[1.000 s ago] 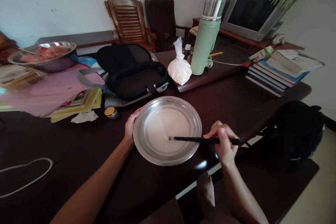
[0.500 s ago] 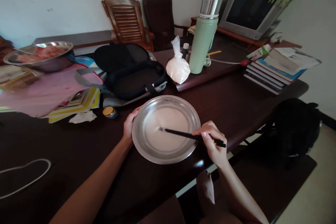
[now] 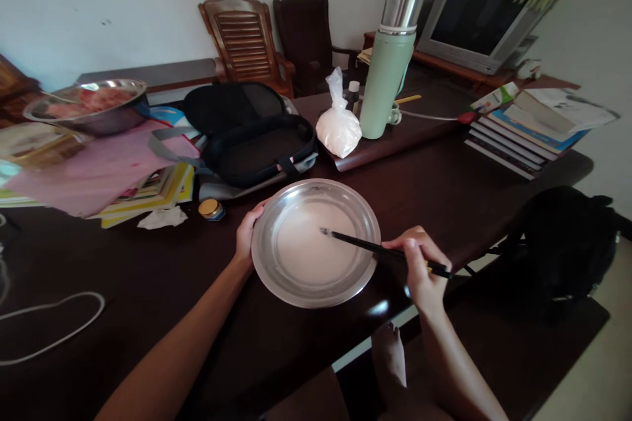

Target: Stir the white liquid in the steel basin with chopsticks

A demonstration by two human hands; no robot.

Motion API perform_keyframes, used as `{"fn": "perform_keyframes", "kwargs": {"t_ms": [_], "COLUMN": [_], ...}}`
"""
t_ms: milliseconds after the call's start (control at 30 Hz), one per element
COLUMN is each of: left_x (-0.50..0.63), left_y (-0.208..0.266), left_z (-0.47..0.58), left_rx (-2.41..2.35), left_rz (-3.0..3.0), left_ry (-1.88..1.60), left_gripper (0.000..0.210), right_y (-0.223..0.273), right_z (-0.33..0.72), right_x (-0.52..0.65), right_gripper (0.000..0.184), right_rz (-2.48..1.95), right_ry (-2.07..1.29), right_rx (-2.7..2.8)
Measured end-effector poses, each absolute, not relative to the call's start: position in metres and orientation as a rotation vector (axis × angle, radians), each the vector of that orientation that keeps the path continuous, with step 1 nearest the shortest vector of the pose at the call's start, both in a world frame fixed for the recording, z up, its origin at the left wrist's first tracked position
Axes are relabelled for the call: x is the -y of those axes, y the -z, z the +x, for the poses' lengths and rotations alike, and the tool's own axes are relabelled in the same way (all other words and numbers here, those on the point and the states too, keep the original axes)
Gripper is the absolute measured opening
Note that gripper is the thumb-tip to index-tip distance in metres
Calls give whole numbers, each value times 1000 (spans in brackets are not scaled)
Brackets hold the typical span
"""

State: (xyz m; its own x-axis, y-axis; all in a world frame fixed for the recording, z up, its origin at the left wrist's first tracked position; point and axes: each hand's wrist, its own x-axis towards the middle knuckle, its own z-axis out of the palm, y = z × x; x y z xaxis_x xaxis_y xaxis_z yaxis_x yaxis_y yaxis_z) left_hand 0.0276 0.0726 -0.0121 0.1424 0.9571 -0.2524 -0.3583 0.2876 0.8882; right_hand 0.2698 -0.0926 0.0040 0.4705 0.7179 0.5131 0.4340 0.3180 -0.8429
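A round metal bowl (image 3: 264,276) with a wide rim holds a pale, whitish liquid (image 3: 306,256). My left hand (image 3: 248,233) grips the bowl's left rim, its fingers partly hidden behind it. Black chopsticks (image 3: 360,242) are pinched in my right hand (image 3: 422,266), to the right of the bowl. Their wet tips are over the middle of the liquid; whether they touch its surface I cannot tell. Just beyond the bowl sits a tied plastic bag of white powder (image 3: 339,131).
A green thermos (image 3: 388,79) stands beside the bag. Left of it lies an open black case (image 3: 257,145). A small gold-lidded jar (image 3: 211,209) is near my left hand. Farther left is a metal basin of raw meat (image 3: 93,108). Stacked books (image 3: 518,138) lie on the right.
My right hand has moved to the right, drawing the chopstick tips from the left-middle of the liquid toward the right. My left hand stays on the bowl. The view has shifted slightly.
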Motion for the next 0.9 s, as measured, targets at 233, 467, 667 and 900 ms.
{"fn": "perform_keyframes", "kwargs": {"t_ms": [233, 467, 667, 900], "left_x": [-72, -73, -73, -72], "left_y": [13, 13, 11, 9], "left_z": [28, 27, 29, 31], "left_rx": [-987, -980, -1011, -1005], "left_rz": [796, 779, 834, 810], "left_ry": [-1096, -1094, -1091, -1105], "left_gripper": [28, 26, 27, 23], "right_y": [-7, -7, -5, -7], "right_z": [264, 266, 263, 264], "right_x": [94, 96, 95, 98], "right_gripper": [26, 34, 23, 33], "right_rz": [-1278, -1243, -1317, -1287], "right_ry": [-415, -290, -357, -315], "right_rx": [1286, 1082, 1325, 1179]}}
